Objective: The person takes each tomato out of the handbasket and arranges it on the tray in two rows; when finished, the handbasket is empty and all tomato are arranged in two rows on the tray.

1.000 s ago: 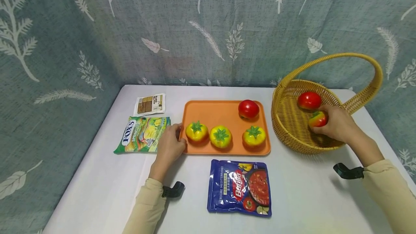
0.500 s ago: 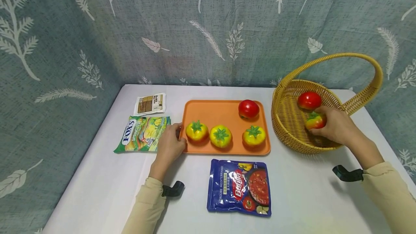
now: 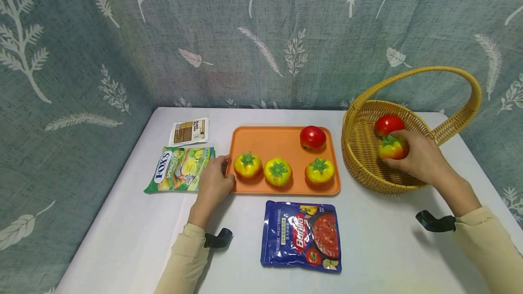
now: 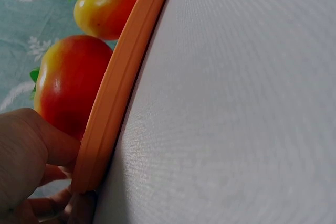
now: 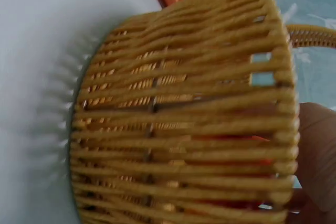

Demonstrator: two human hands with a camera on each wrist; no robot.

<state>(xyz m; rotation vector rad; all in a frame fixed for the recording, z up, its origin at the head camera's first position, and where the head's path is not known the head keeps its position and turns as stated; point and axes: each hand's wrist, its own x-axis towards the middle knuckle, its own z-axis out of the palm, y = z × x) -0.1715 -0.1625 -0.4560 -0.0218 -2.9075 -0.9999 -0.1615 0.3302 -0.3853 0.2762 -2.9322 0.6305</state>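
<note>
My right hand (image 3: 421, 155) grips a yellow-and-red tomato (image 3: 391, 148) with a green leafy top, inside the wicker basket (image 3: 359, 167). Just behind it in the basket lies a red tomato (image 3: 388, 124). In the right wrist view the basket wall (image 5: 184, 124) hides most of that hand. My left hand (image 3: 214, 178) pinches the left end of the orange tray (image 3: 269, 137); the left wrist view has the thumb at the tray's rim (image 4: 107, 114). On the tray sit three yellow tomatoes, one (image 3: 247, 165) close to my left fingers, and a red tomato (image 3: 313, 137) at the back right.
A green candy bag (image 3: 180, 169) lies left of the tray, with a small white-and-brown packet (image 3: 189, 131) behind it. In front of the tray is a blue sauce pouch (image 3: 301, 236). The basket's tall handle (image 3: 425, 71) arches over its right side. A patterned curtain (image 3: 229, 35) closes off the back.
My right hand has shifted a little left and up within the basket with the tomato, which now shows more of its yellow side and green top. My left hand has stayed at the tray.
</note>
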